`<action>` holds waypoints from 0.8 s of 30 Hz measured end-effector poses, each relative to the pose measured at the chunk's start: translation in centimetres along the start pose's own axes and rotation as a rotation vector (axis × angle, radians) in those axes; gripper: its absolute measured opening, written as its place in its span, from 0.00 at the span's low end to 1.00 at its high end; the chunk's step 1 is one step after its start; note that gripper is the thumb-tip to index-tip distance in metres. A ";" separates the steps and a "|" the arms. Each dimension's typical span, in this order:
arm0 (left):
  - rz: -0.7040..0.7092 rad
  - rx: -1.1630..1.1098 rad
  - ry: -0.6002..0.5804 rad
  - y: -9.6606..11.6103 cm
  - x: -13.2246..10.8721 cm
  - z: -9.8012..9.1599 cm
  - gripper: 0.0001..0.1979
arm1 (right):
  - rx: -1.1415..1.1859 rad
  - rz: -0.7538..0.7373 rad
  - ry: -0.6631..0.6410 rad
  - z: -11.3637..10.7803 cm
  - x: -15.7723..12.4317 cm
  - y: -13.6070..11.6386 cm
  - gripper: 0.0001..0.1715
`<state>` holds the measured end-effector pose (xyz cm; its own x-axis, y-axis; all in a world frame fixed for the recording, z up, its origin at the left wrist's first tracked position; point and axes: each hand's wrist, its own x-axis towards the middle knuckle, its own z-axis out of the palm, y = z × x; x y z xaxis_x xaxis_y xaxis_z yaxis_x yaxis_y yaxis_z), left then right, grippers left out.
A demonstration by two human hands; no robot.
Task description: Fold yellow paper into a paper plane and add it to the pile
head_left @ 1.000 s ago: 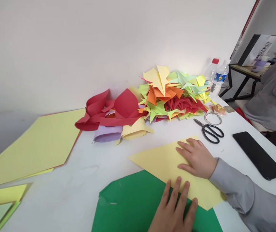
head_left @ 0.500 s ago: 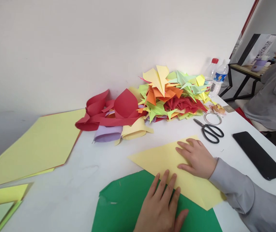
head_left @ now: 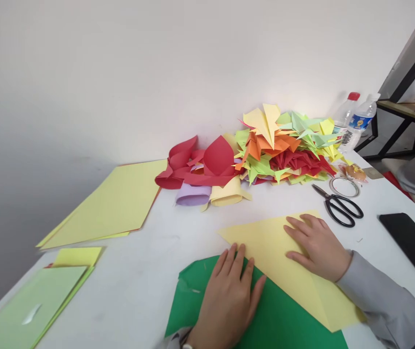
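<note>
A yellow sheet of paper (head_left: 276, 252), folded over into a pointed shape, lies partly across a green sheet (head_left: 287, 315) in front of me. My right hand (head_left: 318, 247) rests on the yellow paper with its fingers spread. My left hand (head_left: 229, 295) lies mostly on the green sheet, palm down and fingers stretched out, the fingertips at the fold edge of the yellow paper. Neither hand grasps anything. Black-handled scissors (head_left: 340, 206) lie beyond my right hand, beside a roll of tape (head_left: 344, 187).
Folded paper planes (head_left: 283, 145) are heaped against the wall, next to rolled red paper shapes (head_left: 218, 160). Large yellow sheets (head_left: 116, 203) and pale green paper (head_left: 43, 295) lie at left. Two plastic bottles (head_left: 358, 123) stand at back right; a black phone (head_left: 411, 247) lies at right.
The view has turned left, so things appear further right. My left hand has slid left along the edge of the yellow paper. My right hand stays on the paper.
</note>
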<state>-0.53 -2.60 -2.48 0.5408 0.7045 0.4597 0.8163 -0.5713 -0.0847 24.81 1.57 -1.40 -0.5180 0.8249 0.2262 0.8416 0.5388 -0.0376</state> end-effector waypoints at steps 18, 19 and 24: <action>-0.091 0.177 -0.027 -4.4 0.9 0.5 0.25 | -0.023 -0.026 0.039 0.3 -0.2 0.1 0.28; -0.095 0.188 -0.028 -4.4 0.9 0.6 0.25 | -0.023 -0.026 0.038 0.3 -0.2 0.1 0.28; -0.116 0.236 -0.041 -4.5 0.7 0.9 0.25 | -0.026 -0.024 0.043 0.3 -0.2 0.0 0.27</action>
<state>-3.64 0.81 -2.64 0.4448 0.7789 0.4421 0.8954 -0.3755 -0.2394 24.89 1.47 -1.71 -0.5316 0.8035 0.2680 0.8330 0.5532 -0.0062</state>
